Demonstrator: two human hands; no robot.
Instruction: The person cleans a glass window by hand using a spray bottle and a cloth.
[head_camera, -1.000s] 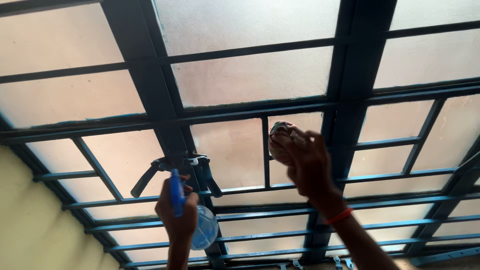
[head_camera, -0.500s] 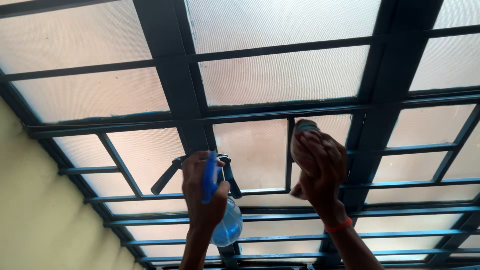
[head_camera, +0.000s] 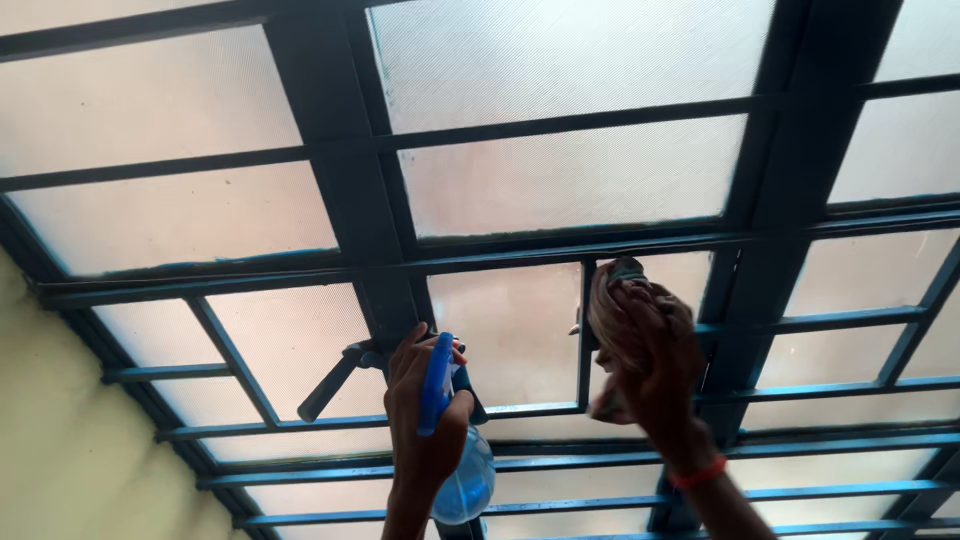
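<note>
Overhead, the left hand grips a light plastic spray bottle by its neck, the right hand presses a soft bunched cloth on frosted, likely fragile glass.

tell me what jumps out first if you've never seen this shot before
The frosted glass window with its dark metal grille fills the view, glowing pale behind the bars. Low in the middle, the left hand grips a spray bottle with a blue trigger, beside a window handle. Just to its right, the right hand presses a crumpled cloth against a pane, an orange band on the wrist.
</note>
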